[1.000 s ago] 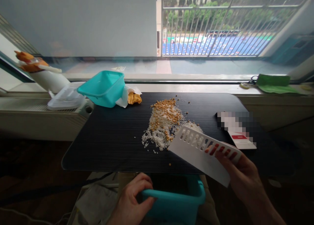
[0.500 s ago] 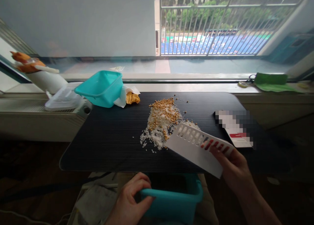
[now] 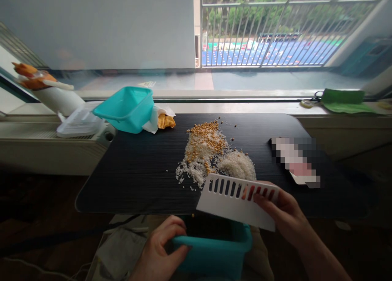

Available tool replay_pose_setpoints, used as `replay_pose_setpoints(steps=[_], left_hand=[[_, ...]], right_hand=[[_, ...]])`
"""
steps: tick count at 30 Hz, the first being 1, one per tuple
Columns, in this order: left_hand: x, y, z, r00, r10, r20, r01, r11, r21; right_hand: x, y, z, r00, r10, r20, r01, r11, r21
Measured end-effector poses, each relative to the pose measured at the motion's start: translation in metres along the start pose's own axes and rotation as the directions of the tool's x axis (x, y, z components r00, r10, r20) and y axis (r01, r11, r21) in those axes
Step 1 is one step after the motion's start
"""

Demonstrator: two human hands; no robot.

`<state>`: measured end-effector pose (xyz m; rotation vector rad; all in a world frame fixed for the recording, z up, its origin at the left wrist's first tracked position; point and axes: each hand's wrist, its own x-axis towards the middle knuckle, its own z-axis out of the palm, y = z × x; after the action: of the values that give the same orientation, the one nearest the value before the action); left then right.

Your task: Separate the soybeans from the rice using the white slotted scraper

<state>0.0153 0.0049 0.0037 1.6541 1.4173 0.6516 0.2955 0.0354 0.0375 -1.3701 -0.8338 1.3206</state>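
Note:
A white slotted plastic plate (image 3: 232, 205) is gripped at its right end by my right hand (image 3: 286, 211). It slants over the near part of the black table, its lower edge close to the front edge. My left hand (image 3: 167, 246) is closed on the rim of a teal bin (image 3: 214, 245) below the table edge; the bin's inside is dark. Beyond the plate lies a mixed pile of yellow beans and white grains (image 3: 203, 144). To its right sits a smaller heap of mostly white grains (image 3: 237, 163). One bean (image 3: 192, 215) shows just above the bin's opening.
A second teal bin (image 3: 125, 109) stands at the table's back left, beside a crumpled yellow-brown wrapper (image 3: 166, 121). A flat, blurred-out object (image 3: 295, 160) lies on the black table (image 3: 128, 179) at right. Scissors (image 3: 318, 95) and a green cloth-like item (image 3: 344, 102) rest on the sill.
My right hand has drawn the white plate toward me and slightly left, toward the bin, uncovering the smaller grain heap. My left hand stays on the bin's rim.

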Motion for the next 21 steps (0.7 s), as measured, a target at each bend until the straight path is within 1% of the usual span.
replay_pose_setpoints(steps=[2, 3, 5, 7, 9, 12, 15, 18, 21], left_hand=[[0.0, -0.001, 0.0, 1.0, 0.014, 0.004, -0.014, 1.0, -0.008], [0.0, -0.001, 0.0, 1.0, 0.018, 0.003, -0.018, 1.0, -0.01], [0.001, 0.0, 0.001, 1.0, 0.015, -0.003, -0.015, 1.0, -0.006], [0.002, 0.0, 0.001, 1.0, 0.006, -0.007, -0.006, 1.0, -0.001], [0.003, 0.001, 0.001, 1.0, 0.002, -0.007, -0.002, 1.0, 0.001], [0.003, 0.001, 0.001, 1.0, 0.003, -0.005, -0.002, 1.0, 0.004], [0.001, 0.0, 0.001, 1.0, 0.01, -0.003, -0.01, 1.0, 0.002], [0.0, -0.002, 0.002, 1.0, 0.011, -0.002, -0.011, 1.0, 0.004], [0.001, -0.002, 0.002, 1.0, 0.002, -0.001, -0.002, 1.0, 0.009]], right_hand=[[-0.002, 0.0, -0.003, 1.0, 0.01, 0.007, -0.01, 1.0, -0.015], [-0.002, 0.0, -0.005, 1.0, 0.009, -0.019, -0.009, 1.0, -0.011], [0.002, -0.003, -0.01, 0.991, -0.002, -0.135, 0.005, 1.0, 0.019], [0.01, -0.005, -0.013, 0.963, -0.021, -0.269, 0.038, 0.998, 0.057], [0.02, -0.006, -0.014, 0.937, -0.045, -0.346, 0.079, 0.993, 0.084], [0.032, -0.003, -0.013, 0.935, -0.068, -0.349, 0.113, 0.987, 0.111], [0.039, 0.004, -0.015, 0.943, -0.055, -0.328, 0.102, 0.986, 0.128], [0.04, 0.008, -0.016, 0.953, -0.023, -0.302, 0.069, 0.988, 0.142], [0.035, 0.005, -0.016, 0.966, 0.001, -0.26, 0.038, 0.989, 0.146]])
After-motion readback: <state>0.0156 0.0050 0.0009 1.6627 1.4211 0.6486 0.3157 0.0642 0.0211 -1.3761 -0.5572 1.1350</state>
